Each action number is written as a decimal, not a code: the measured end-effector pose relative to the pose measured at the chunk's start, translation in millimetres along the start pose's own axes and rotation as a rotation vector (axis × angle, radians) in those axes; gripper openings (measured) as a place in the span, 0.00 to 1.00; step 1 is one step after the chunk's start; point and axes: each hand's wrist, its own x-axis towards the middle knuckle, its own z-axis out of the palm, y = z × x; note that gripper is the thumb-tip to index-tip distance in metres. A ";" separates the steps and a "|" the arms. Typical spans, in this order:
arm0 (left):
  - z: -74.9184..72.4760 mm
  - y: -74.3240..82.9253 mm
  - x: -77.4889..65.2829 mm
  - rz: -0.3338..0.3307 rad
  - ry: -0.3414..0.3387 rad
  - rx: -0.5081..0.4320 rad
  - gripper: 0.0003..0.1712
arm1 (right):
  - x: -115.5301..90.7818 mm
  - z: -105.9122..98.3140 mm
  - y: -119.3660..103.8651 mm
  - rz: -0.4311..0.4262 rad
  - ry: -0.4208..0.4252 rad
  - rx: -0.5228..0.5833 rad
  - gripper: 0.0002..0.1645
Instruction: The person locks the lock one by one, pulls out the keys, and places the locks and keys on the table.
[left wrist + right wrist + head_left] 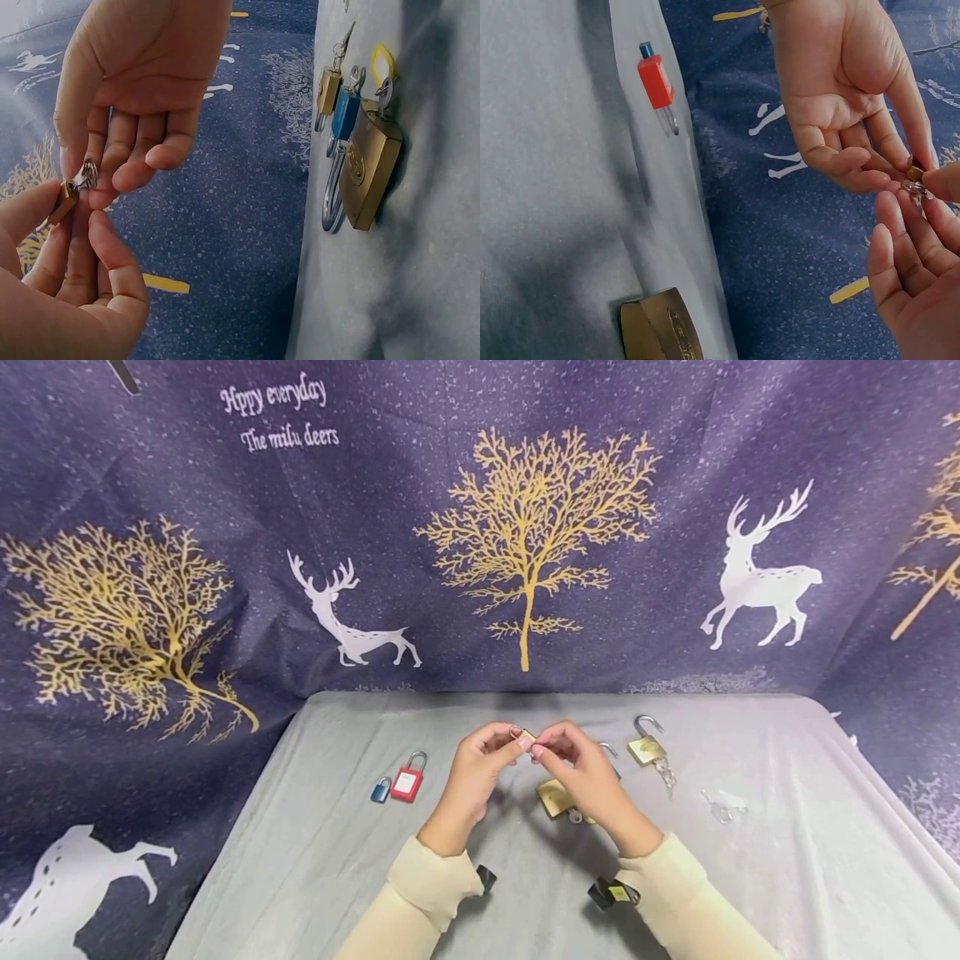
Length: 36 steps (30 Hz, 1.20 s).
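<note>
Above the table, my left hand (477,770) pinches a small brass padlock (64,202) between thumb and fingers. My right hand (592,779) meets it from the other side, thumb and fingertips pinching the small silver keys (87,175) at the padlock's end. In the right wrist view, fingers partly cover both the lock and the keys. Under my right hand lies a large brass padlock (369,169) with a key in it and a yellow tag (382,63). A blue padlock (345,112) is beside it, mostly hidden by the hand in the head view.
On the left of the grey table (300,860) lie a red padlock (407,783) and a small blue padlock (381,790). Toward the back right is an open-shackled brass padlock (646,749) with keys. Loose keys (722,811) lie farther right. A patterned curtain (600,652) hangs behind.
</note>
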 end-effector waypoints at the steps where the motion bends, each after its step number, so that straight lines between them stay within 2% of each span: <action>1: 0.3 -0.1 -0.3 0.001 0.001 -0.002 0.14 | -0.2 0.0 -0.3 -0.003 -0.001 0.011 0.07; 7: 2.7 1.5 -2.4 0.004 -0.006 -0.023 0.13 | -1.2 1.0 -2.9 0.020 -0.004 0.052 0.07; 12: 3.4 1.4 -2.7 0.001 -0.006 -0.027 0.12 | -2.0 2.4 -4.8 0.025 -0.001 0.030 0.06; 27: 5.0 1.3 -1.8 -0.015 0.023 -0.039 0.15 | -1.8 4.5 -5.2 0.048 0.088 -0.038 0.06; 36: 4.7 -0.8 -1.1 -0.041 0.040 -0.035 0.15 | -0.4 7.3 -3.1 0.007 0.129 -0.087 0.04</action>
